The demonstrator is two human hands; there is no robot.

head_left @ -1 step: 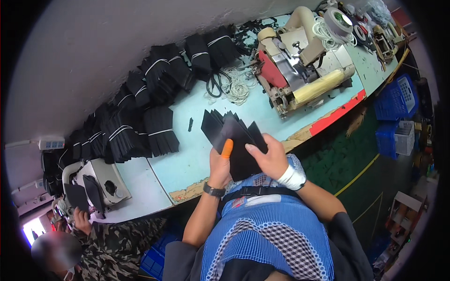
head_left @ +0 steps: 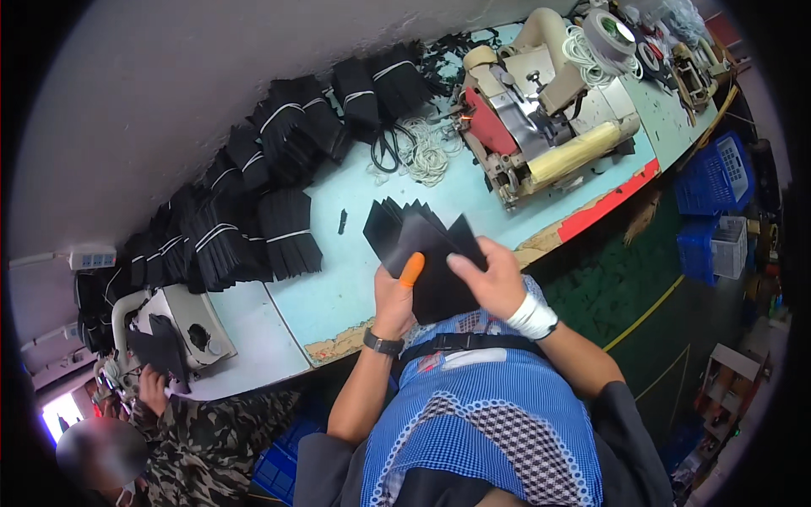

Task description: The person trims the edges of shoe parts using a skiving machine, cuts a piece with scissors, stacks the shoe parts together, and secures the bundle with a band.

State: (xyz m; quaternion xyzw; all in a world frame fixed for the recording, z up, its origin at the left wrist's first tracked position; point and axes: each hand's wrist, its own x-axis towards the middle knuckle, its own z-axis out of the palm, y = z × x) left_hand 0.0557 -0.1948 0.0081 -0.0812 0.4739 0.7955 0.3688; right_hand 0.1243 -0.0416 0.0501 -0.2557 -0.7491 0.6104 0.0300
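Note:
Fanned out in front of my apron is a stack of flat black sheet pieces (head_left: 439, 283), cut to pointed ends at the top. My left hand (head_left: 397, 296) wraps round its left side, and the thumb, in an orange finger cot (head_left: 412, 269), presses on the front. On the other side my right hand (head_left: 494, 277), white tape round its wrist, is closed on the stack's right edge; its thumb lies on the front and looks slightly blurred. The fingers behind the pieces are hidden.
Bundles of black pieces (head_left: 287, 230) tied with white cord line the wall side of the table (head_left: 338, 296). Scissors (head_left: 385, 150) lie by a cord tangle (head_left: 427, 156). A beige machine (head_left: 541, 110) stands at right. At left a co-worker's hand (head_left: 153, 390) holds black pieces near another machine (head_left: 203, 329).
My right hand and its thumb have shifted slightly right along the stack. At left, the co-worker's black piece has moved in beside the machine.

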